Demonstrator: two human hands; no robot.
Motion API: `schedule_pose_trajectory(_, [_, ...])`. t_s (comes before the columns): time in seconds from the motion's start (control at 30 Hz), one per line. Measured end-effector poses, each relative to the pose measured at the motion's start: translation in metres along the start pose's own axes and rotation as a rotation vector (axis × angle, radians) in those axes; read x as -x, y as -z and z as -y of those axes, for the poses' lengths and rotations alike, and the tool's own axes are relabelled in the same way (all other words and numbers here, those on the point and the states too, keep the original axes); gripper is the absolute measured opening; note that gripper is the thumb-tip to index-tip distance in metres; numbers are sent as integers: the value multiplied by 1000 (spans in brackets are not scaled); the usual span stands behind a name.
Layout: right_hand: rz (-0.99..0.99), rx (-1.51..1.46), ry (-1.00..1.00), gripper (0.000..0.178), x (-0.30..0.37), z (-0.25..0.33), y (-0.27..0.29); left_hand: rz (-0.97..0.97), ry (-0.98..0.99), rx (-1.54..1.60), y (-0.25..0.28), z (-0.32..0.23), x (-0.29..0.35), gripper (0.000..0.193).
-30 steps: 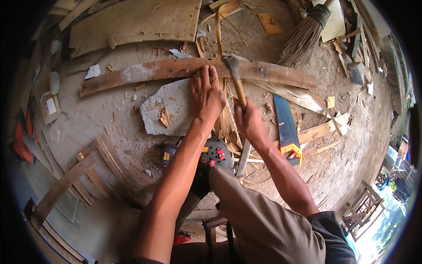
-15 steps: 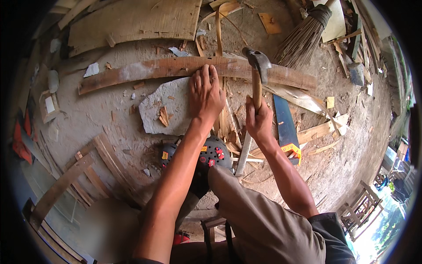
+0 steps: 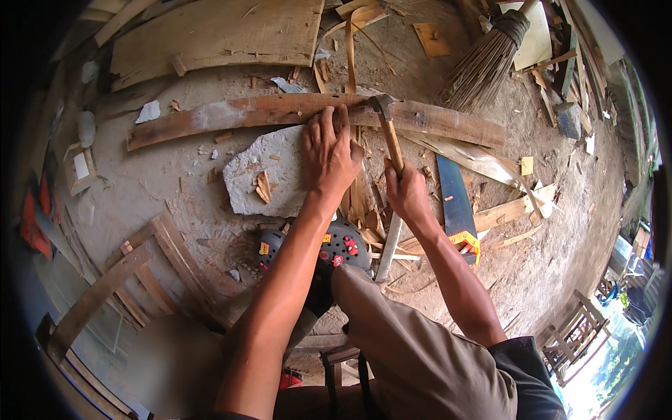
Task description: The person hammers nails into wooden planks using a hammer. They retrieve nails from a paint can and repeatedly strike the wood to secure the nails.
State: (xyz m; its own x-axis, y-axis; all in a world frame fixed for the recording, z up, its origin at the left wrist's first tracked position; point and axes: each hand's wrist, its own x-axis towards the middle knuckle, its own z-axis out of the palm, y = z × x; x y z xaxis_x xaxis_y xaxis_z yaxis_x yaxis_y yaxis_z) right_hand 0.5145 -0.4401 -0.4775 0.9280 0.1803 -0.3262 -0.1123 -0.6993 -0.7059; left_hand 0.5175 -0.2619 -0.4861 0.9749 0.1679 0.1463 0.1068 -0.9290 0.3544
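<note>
While the left grip (image 3: 332, 159) rests unclenched on the wooden plank (image 3: 259, 111) along the stone slab's (image 3: 245, 171) far edge, the right grip (image 3: 409, 194) is clamped around the wooden-handled hammer (image 3: 390, 136); hammering seems in hand, and a blow would call for aim clear of the left grip; counted, one plank under hand, one hammer, one slab, one handsaw (image 3: 456, 199) off its right edge, one twig broom (image 3: 481, 66) farther beyond

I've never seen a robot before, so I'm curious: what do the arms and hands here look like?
They are a person's: the left hand and right hand wear no gloves, and no watch or band shows. The forearms are bare too. A dark sleeve ends near the right elbow. No cables or markings show.
</note>
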Motion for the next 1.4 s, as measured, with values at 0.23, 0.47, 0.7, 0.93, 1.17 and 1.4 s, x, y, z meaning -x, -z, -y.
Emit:
schedule_pose_trajectory(0.23, [65,-58,9,21,11,39,14,-16,-12,-6,-1,5,2,58])
schedule_pose_trajectory(0.47, [85,-36,-63,24,13,16,0,-10,-63,-7,1,2,2,57])
schedule_pose_trajectory(0.7, [46,-65,77,20,13,2,8,-26,-77,6,-4,1,3,57])
schedule_pose_trajectory(0.93, [-40,-120,101,22,12,24,6,-37,-41,0,-6,7,2,58])
schedule_pose_trajectory(1.17, [24,94,-43,32,-3,-4,17,-36,-49,21,0,5,1,57])
schedule_pose_trajectory(1.4, [29,-1,-43,30,4,32,19,-42,-48,13,2,8,4,51])
